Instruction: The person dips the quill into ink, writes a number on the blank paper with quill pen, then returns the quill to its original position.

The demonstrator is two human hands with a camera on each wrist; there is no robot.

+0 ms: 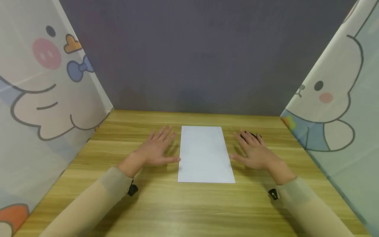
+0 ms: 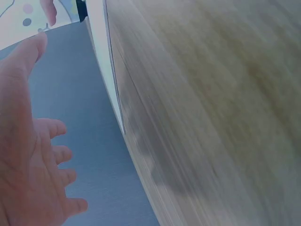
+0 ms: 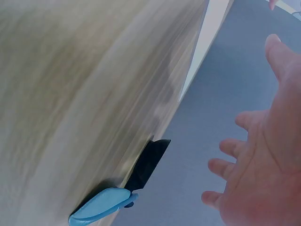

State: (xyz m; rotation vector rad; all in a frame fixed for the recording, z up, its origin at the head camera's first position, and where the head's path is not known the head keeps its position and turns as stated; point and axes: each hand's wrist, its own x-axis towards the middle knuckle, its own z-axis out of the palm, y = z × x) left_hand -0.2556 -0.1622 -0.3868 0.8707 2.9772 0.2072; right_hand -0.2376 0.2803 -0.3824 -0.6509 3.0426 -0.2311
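Both hands are spread and hold nothing: the left hand [image 1: 157,152] is at nine o'clock from the white paper [image 1: 205,154] and the right hand [image 1: 255,154] at three, each palm down above the wooden table [image 1: 204,209] with fingers stretched and thumb pointing in towards the sheet. The likeliest trouble is the paper sliding or turning, since neither hand presses on it and a thumb brushing one side could push it askew. The blue-and-black tool [image 3: 101,206], perhaps a knife, lies under the right fingers at two o'clock from the paper; if its dark end is a bare blade, a hand dropped without looking might get nicked or knock it away. As for the grip, the paper lies flat between the hands, at three o'clock from the left one, whose thumb tip overlaps its near-side edge in the head view but looks raised off it in the wrist view, and at nine o'clock from the right one, whose thumb comes just beside the opposite edge
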